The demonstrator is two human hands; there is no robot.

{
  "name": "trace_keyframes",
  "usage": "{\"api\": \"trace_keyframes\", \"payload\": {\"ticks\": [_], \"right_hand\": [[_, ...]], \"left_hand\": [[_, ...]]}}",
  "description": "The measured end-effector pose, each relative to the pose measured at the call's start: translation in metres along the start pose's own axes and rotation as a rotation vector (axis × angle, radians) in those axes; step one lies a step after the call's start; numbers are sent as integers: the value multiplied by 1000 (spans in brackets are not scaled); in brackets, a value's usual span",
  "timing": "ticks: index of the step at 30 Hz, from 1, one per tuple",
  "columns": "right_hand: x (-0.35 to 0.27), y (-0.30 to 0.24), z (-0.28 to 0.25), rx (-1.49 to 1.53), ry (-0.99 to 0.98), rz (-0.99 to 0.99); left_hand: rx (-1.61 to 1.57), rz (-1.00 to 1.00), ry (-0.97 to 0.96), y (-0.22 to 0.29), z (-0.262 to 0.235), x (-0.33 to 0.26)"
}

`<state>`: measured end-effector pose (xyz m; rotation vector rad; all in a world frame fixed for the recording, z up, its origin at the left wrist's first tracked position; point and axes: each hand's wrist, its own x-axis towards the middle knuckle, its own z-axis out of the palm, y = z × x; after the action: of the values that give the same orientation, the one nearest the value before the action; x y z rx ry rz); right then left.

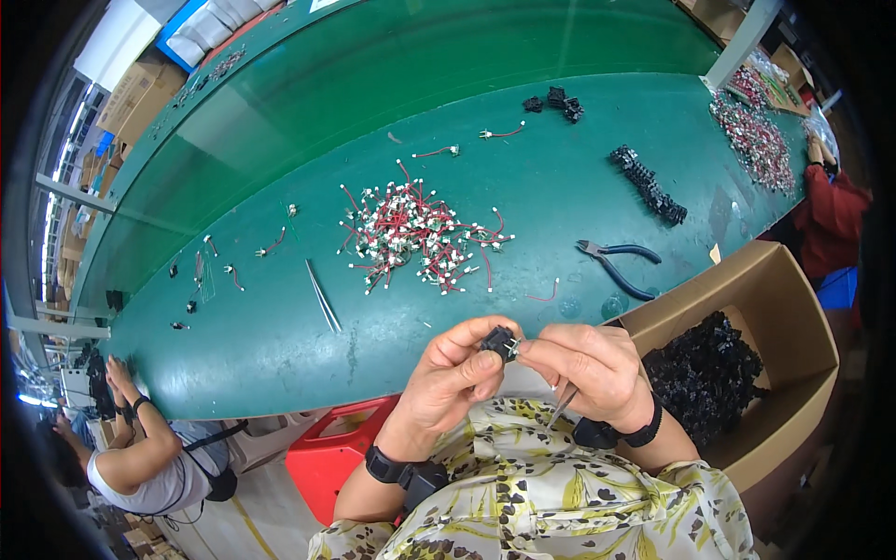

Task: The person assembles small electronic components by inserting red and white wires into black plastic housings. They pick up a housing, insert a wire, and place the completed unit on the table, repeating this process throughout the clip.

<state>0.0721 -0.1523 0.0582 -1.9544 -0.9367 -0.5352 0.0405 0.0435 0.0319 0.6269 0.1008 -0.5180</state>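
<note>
The left hand (453,369) grasps a black plastic housing (499,342) before the body; the right hand (593,369) pinches at its pale pins and also holds a thin metal tool (563,404). This piece seems unfinished. Many red-wired connectors (411,229) remain on the desk (233,350); whether the black pieces (705,373) in the carton (793,373) are finished, I cannot tell.
</note>
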Motion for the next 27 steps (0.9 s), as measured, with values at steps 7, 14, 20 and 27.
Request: {"api": "trace_keyframes", "payload": {"ticks": [7,14,20,27], "right_hand": [[1,-5,-3,-61,-5,4],[5,-5,-2,-55,12,-10],[5,-1,-4,-42,-33,-25],[8,4,-9,18,-113,-6]], "left_hand": [[-55,7,-29,-1,1,2],[-47,-13,-20,0,3,4],[-12,7,-4,0,4,4],[100,27,39,0,5,2]]}}
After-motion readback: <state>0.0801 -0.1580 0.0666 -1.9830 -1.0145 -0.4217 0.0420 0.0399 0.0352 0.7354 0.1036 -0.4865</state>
